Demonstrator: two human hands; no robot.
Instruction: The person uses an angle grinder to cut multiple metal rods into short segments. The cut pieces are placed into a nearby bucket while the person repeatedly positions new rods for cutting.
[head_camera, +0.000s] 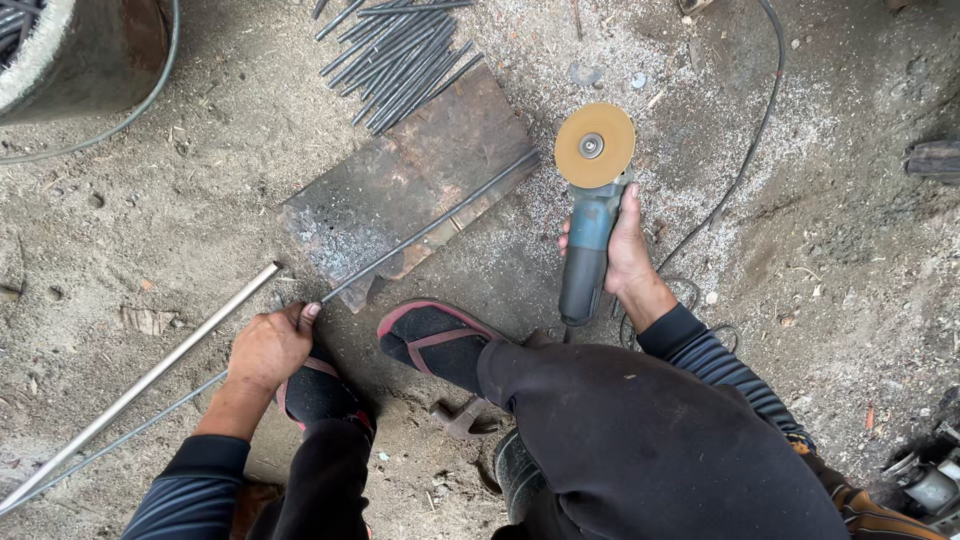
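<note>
Rusty steel plate (400, 190) flat on dirt floor (150, 200). Long thin rod (430, 225) lies across plate; left hand (268, 348) fingers closed on it near plate edge. Angle grinder (590, 220) gripped by right hand (628, 250), disc beside rod end. Cut rods (400, 60) piled beyond.

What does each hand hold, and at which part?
The right hand holds the blue-grey angle grinder with a yellow disc by its body. The left hand has its grip on the thin dark metal rod near its lower end.
</note>
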